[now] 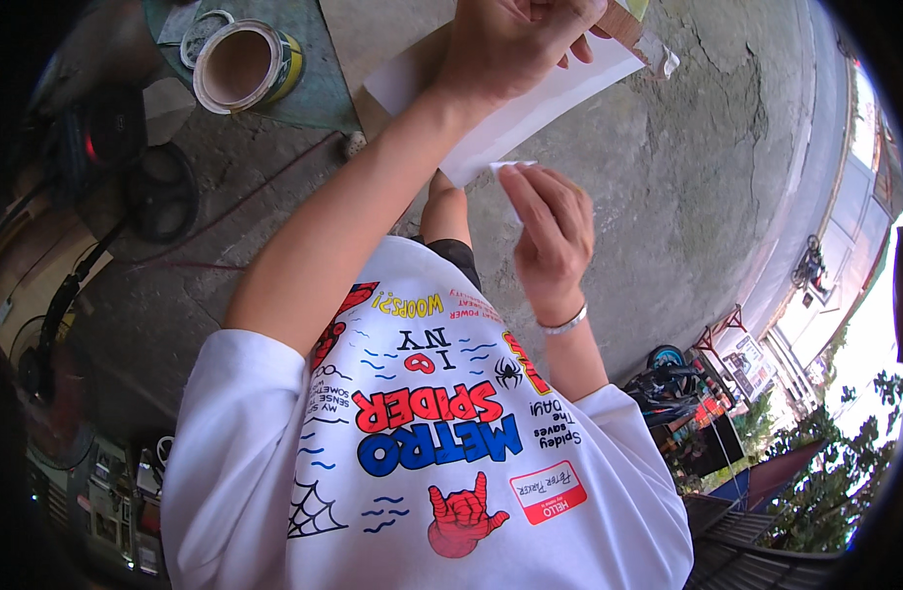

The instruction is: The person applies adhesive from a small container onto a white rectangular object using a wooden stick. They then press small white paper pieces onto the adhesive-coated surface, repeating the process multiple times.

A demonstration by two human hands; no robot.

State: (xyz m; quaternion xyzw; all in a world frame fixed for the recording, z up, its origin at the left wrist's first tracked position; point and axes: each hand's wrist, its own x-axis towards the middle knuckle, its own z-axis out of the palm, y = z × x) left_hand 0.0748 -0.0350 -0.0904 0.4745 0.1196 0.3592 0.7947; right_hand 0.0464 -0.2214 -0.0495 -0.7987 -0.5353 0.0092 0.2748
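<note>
My left hand (520,49) is at the top edge of the view, its fingers curled over a white sheet (594,84). The frame cuts off part of this hand, and what lies within its fingers is hidden. Below the sheet's near edge, my right hand (554,231) pinches a small, thin white piece (510,167); whether it is paper or cloth I cannot tell. A silvery bracelet (566,321) circles the right wrist. Beside the sheet's upper right corner shows a brown edge (623,22) with a crumpled whitish scrap (666,64) next to it.
An open paint can (238,67) stands on a greenish surface (319,84) at the upper left, its ring-shaped lid (198,34) close by. A dark machine with a round base (161,192) sits at the left. Cords cross the concrete floor (668,197). A motorbike (668,369) is parked at the right.
</note>
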